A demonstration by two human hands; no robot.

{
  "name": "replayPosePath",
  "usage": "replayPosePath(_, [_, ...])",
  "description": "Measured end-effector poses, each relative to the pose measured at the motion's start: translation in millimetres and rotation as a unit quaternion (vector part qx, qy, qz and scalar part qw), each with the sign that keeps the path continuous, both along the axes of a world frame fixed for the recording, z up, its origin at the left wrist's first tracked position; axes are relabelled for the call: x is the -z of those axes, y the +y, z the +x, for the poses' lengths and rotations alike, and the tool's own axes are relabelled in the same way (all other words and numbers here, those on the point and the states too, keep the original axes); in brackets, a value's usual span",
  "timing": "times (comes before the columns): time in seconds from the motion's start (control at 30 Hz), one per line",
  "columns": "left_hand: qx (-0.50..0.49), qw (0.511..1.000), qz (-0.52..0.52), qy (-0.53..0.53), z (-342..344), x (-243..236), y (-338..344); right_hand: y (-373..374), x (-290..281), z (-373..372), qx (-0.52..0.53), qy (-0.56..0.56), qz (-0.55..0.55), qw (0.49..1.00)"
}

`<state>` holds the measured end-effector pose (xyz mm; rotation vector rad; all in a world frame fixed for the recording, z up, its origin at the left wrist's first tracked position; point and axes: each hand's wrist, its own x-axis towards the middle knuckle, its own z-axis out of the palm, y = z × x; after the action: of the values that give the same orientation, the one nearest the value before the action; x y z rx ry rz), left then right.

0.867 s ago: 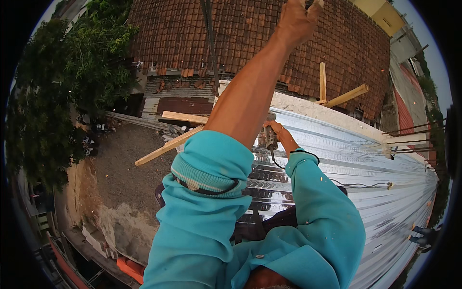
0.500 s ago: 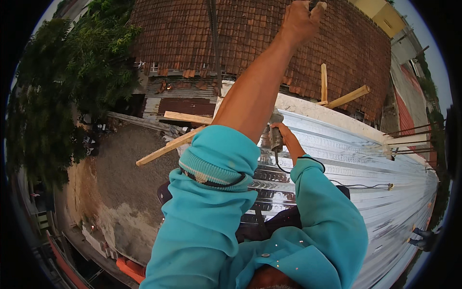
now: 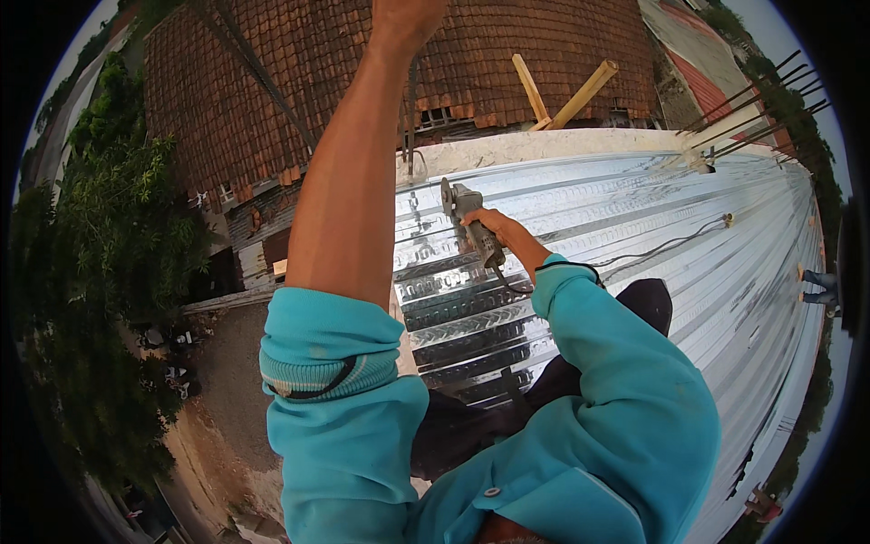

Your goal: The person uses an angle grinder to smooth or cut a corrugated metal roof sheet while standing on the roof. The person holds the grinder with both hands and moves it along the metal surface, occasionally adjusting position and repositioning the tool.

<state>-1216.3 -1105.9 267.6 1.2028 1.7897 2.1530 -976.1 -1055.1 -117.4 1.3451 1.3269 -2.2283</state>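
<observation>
My right hand (image 3: 494,225) is wrapped round the body of a grey angle grinder (image 3: 468,201), its disc facing left. The grinder is over the shiny corrugated metal sheets (image 3: 625,213), near their left end; whether the disc touches them I cannot tell. A dark cord (image 3: 510,281) trails from its rear. My left arm reaches far forward, and my left hand (image 3: 408,20) is cut off by the upper edge, with its fingers out of sight. Thin dark rods (image 3: 410,118) rise just below that hand.
A pale concrete ledge (image 3: 580,143) borders the sheets, with two timber pieces (image 3: 580,95) beyond it. Rebar (image 3: 752,104) juts out at the far right. To the left is a drop to the ground (image 3: 227,363). Another person's legs (image 3: 820,286) show at the right edge.
The view has swung, so the scene's far side sits higher and further left. My left hand has gone mostly out of the picture. The grinder, still in my right hand, now shows its disc.
</observation>
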Motion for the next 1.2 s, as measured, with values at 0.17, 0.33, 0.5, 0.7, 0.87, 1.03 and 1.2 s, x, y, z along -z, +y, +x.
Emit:
replayPosePath(0.17, [-0.008, 1.0, -0.008, 0.028, -10, 7, 0, -13, -4, -9, -0.015, -0.027, 0.053, 0.998])
replayPosePath(0.33, [-0.007, 0.999, 0.001, 0.036, -6, 1, -3, -11, 0, -8, -0.009, -0.025, 0.052, 0.998])
replayPosePath(0.5, [-0.03, 0.998, 0.01, 0.052, -3, 3, -9, -19, 2, -11, -0.01, -0.018, 0.078, 0.997])
replayPosePath(0.7, [-0.01, 0.999, -0.022, 0.044, -3, -1, -6, -15, 17, -10, 0.025, 0.0, 0.042, 0.999])
replayPosePath(0.87, [-0.03, 0.998, -0.027, 0.042, -3, 2, -11, -20, 5, -15, -0.011, -0.024, 0.049, 0.998])
replayPosePath(1.03, [0.003, 1.0, -0.009, 0.026, -2, 0, -6, -15, 7, -10, -0.006, -0.03, 0.059, 0.998])
replayPosePath(1.2, [-0.027, 0.999, -0.015, 0.039, -2, -2, -8, -25, -14, -14, -0.012, -0.07, 0.089, 0.994])
